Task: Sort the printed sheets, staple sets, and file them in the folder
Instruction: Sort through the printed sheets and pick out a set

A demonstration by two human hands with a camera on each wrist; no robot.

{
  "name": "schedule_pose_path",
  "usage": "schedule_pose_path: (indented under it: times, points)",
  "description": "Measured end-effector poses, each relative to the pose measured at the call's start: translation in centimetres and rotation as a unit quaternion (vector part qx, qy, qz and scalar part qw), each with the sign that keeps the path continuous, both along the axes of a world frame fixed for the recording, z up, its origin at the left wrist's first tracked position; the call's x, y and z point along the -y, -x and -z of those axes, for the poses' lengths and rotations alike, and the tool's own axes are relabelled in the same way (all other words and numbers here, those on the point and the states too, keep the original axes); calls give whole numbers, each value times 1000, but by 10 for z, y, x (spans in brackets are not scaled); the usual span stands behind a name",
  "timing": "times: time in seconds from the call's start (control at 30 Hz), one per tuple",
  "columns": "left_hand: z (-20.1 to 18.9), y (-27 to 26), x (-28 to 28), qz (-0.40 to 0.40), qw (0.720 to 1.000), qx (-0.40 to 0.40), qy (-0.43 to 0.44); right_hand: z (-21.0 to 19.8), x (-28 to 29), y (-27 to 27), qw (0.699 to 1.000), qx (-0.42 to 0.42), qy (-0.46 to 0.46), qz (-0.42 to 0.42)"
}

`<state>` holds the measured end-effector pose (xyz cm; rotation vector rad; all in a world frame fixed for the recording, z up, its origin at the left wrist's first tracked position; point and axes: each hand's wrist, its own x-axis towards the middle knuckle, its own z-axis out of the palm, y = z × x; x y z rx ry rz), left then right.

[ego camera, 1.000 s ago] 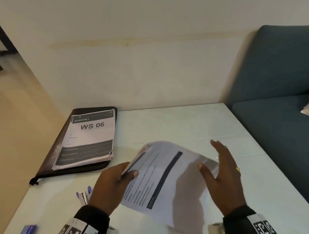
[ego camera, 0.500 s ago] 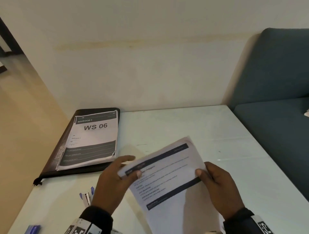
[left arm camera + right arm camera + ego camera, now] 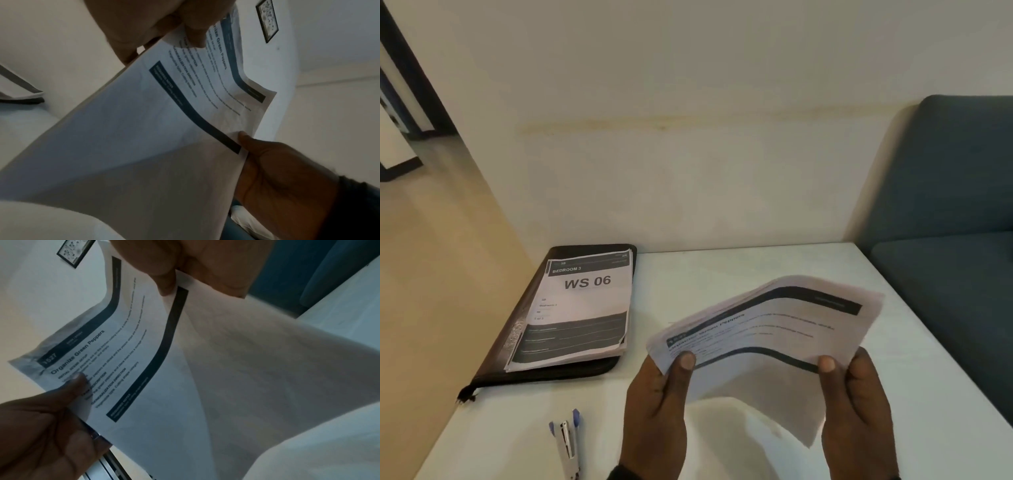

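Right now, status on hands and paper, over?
Left hand and right hand grip the printed sheets by opposite edges, above the table. Stapler untouched, beside left hand. Folder closed under a stack. Nothing in the way.

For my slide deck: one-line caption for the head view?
Both hands, left and right, hold printed sheets above the table; stapler nearby.

left hand (image 3: 657, 404), right hand (image 3: 856, 407), both raised, thumbs pinching
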<state>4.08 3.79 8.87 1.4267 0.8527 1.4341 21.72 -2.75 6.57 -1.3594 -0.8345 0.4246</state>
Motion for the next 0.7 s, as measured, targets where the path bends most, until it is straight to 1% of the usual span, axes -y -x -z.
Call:
schedule_pose_path:
  times: [0.07,0.17,0.23,0.33,0.4,0.5,0.57,0.63,0.7]
  points:
    - [5,2,-2,14,1000,-18,-5,8,-1,1,1000,-2,5,-5]
    - [16,2,-3,43,998,-26,45,25,-3,2,999,-7,44,-17]
    - [18,1,-2,39,997,-22,58,25,-3,3,999,-8,46,-17]
    - [19,0,-4,22,998,7,63,20,-2,0,1000,-13,24,-14]
    - [24,0,-5,32,996,4,85,29,-3,-3,999,-14,38,-29]
    - [42,0,-6,48,987,-28,154,54,-5,-7,995,5,93,-37]
    - [51,1,-8,49,981,-57,178,65,-5,-8,990,0,133,-50]
    - [57,2,-9,50,976,-63,203,67,-5,-9,984,-10,167,-68]
    - [60,3,-11,48,971,-71,224,65,-3,-10,981,-13,182,-63]
